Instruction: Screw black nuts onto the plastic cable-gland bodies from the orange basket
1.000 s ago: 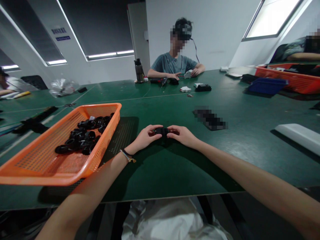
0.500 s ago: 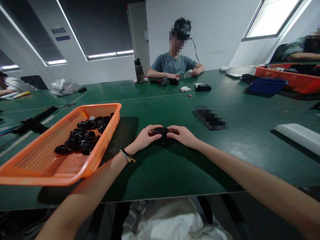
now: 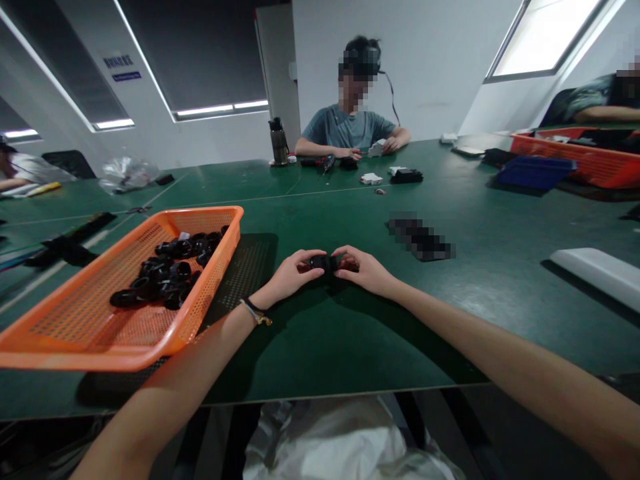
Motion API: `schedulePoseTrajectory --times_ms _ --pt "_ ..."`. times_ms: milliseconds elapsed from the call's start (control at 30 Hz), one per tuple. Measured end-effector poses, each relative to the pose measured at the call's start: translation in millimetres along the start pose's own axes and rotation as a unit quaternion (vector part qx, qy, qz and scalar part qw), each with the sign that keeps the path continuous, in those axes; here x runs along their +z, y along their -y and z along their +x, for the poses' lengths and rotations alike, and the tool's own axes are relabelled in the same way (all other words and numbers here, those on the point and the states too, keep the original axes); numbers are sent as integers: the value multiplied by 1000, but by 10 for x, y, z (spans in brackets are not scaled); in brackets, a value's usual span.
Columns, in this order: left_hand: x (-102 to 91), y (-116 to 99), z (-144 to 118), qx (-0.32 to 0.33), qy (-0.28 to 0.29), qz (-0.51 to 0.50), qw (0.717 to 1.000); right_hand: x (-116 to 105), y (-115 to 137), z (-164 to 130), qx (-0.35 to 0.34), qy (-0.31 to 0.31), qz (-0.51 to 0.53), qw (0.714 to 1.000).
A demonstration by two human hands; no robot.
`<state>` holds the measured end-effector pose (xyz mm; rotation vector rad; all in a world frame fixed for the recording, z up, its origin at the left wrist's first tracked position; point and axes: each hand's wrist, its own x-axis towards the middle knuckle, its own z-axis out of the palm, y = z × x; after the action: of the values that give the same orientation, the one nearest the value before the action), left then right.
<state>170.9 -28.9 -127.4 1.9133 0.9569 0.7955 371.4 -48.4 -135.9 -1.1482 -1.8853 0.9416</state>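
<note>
My left hand [image 3: 290, 275] and my right hand [image 3: 364, 270] meet over the green table [image 3: 350, 333], both gripping one small black round part [image 3: 323, 263] between their fingertips. The part sits just above the table surface, mostly covered by my fingers. To the left stands an orange mesh basket [image 3: 75, 327] holding several black ring-shaped parts [image 3: 167, 270]. A bracelet circles my left wrist.
A dark flat object [image 3: 421, 239] lies beyond my right hand. A white tray [image 3: 595, 270] sits at the right. A person sits across the table with small parts and a bottle [image 3: 278, 141]. Orange and blue bins [image 3: 540, 170] stand far right. Another person's arm shows far left.
My right-hand fingers have shifted slightly around the black part. The hands, the part and the basket stay in the same place.
</note>
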Motion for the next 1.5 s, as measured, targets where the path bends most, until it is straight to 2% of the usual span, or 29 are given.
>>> schedulePoseTrajectory --times_ms 1100,1500 --pt "-7 1 -1 -5 4 -7 1000 4 -6 0 9 -3 -18 1000" --pt "-6 11 0 2 0 -4 1000 24 76 -18 4 -29 -81 996"
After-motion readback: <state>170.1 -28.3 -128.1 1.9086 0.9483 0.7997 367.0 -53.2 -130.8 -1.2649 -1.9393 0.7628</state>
